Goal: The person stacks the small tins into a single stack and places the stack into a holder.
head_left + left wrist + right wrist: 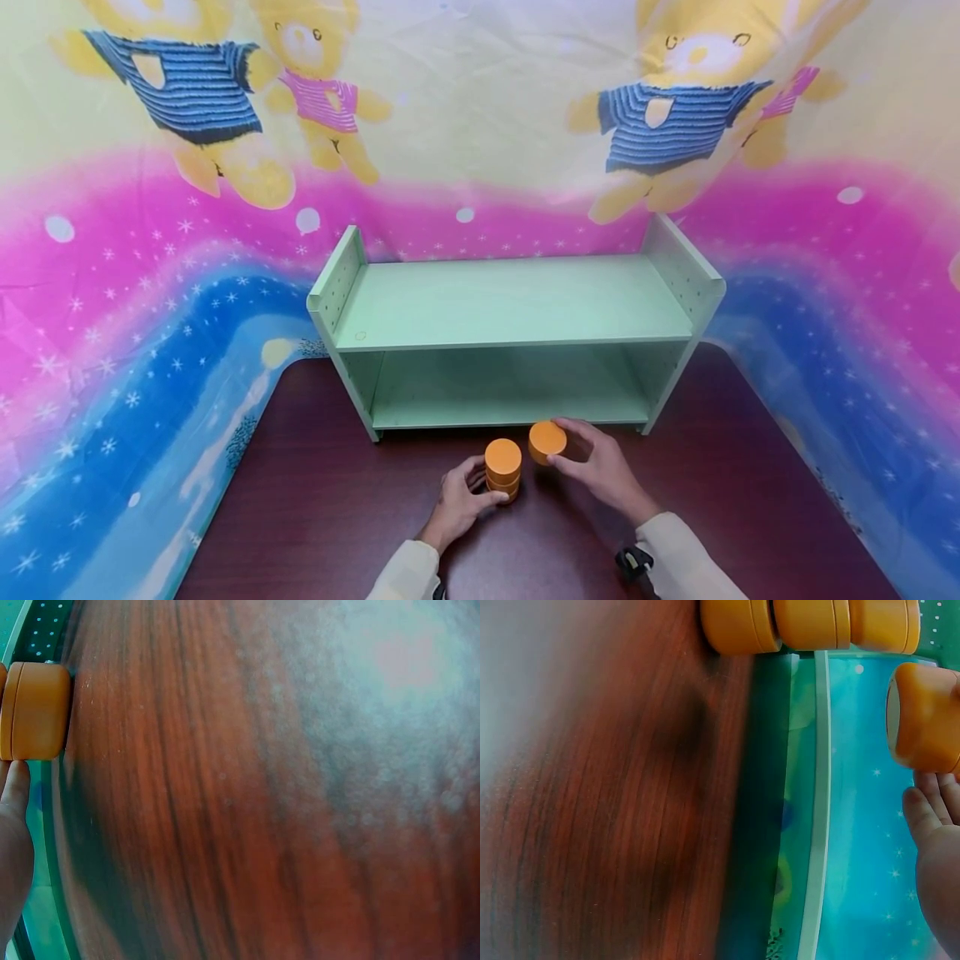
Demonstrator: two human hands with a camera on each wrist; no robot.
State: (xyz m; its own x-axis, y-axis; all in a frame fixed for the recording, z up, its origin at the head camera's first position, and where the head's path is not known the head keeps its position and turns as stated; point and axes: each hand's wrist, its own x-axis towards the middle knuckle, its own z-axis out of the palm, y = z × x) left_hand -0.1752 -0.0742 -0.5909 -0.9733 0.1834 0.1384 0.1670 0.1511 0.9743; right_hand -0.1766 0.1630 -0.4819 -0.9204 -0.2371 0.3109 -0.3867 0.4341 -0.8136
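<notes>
A stack of small round orange lidded jars point(503, 458) stands upright on the table in front of the shelf. My left hand point(456, 506) grips it, thumb on the near side and fingers round the far left side. Three jars of that stack point(811, 622) show along the top of the right wrist view. Just right of it and off the table, my right hand point(602, 468) pinches another orange jar point(547, 442) between thumb and fingers. Its pale flat base shows in the right wrist view, apart from the stack. The left wrist view catches one jar point(41, 711) at its edge.
A pale green two-level shelf point(517, 300) stands at the back of the dark red-brown wood table point(315, 517), close behind both hands. A printed cloth point(465, 150) with bears hangs behind and on both sides.
</notes>
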